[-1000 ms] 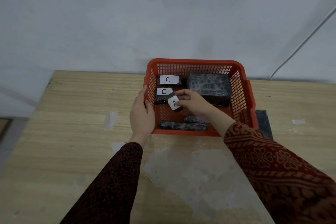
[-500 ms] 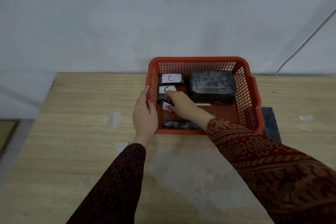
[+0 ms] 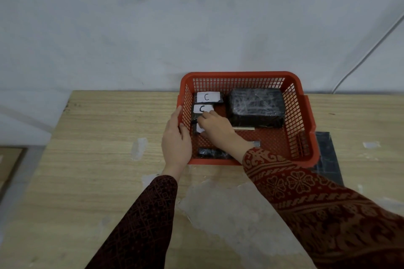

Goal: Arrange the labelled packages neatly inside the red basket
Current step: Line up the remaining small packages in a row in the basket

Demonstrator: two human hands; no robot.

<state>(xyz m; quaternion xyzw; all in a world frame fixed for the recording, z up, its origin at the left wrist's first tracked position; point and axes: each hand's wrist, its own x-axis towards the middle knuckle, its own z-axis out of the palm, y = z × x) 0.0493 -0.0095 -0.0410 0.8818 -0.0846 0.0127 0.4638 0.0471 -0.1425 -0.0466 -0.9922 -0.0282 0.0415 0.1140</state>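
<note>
The right hand [image 3: 215, 124] covers most of a small black package [image 3: 198, 128] by the left wall of the red basket [image 3: 240, 75]; only a corner of its white label shows, the letter hidden. Its fingers [image 3: 204, 116] are bent down onto that package, though whether they pinch it cannot be told. The left hand [image 3: 176, 137] lies against the basket's left wall from outside, fingers together and thumb over the rim. Two packages marked C [image 3: 207, 97] lie beyond, beside a large plastic-wrapped black block [image 3: 255, 107]. A slim black package [image 3: 211, 152] is partly hidden by the right sleeve [image 3: 306, 199]. The perforated plastic basket sits on a pale wood-grain counter [image 3: 98, 148]
</note>
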